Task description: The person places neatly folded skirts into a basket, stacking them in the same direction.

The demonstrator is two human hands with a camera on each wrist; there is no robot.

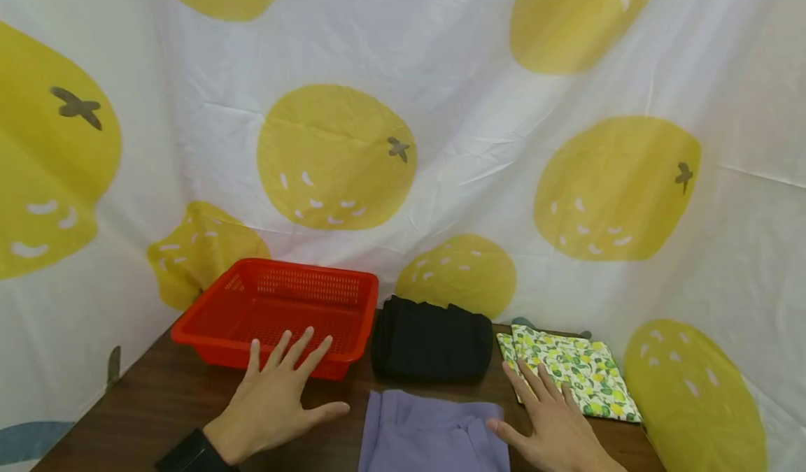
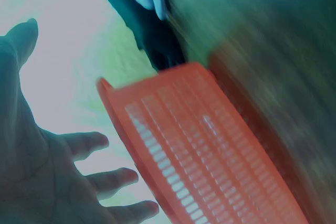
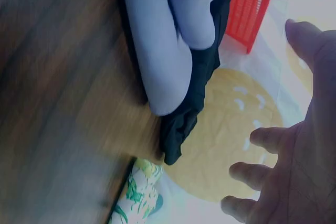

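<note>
My left hand [image 1: 271,402] hovers with spread fingers in front of the red plastic basket [image 1: 214,346], holding nothing. On the other side, my right hand [image 1: 550,419] is also spread and empty, nearest the lemon-print cloth [image 1: 585,367]. Between the two hands lies a folded lavender cloth [image 1: 434,433], its near part cut off by the frame's lower edge. A folded black cloth [image 1: 431,339] sits behind it, beside the basket. In the left wrist view the fingers [image 2: 118,179] stand apart from the basket's slotted wall. The right wrist view shows bare fingers [image 3: 257,174] with nothing between them.
The dark brown wooden table [image 1: 157,402] carries all these things. A white curtain [image 1: 466,178] printed with big yellow lemons hangs directly behind the table and along both sides. The basket stands at the back left, against the curtain.
</note>
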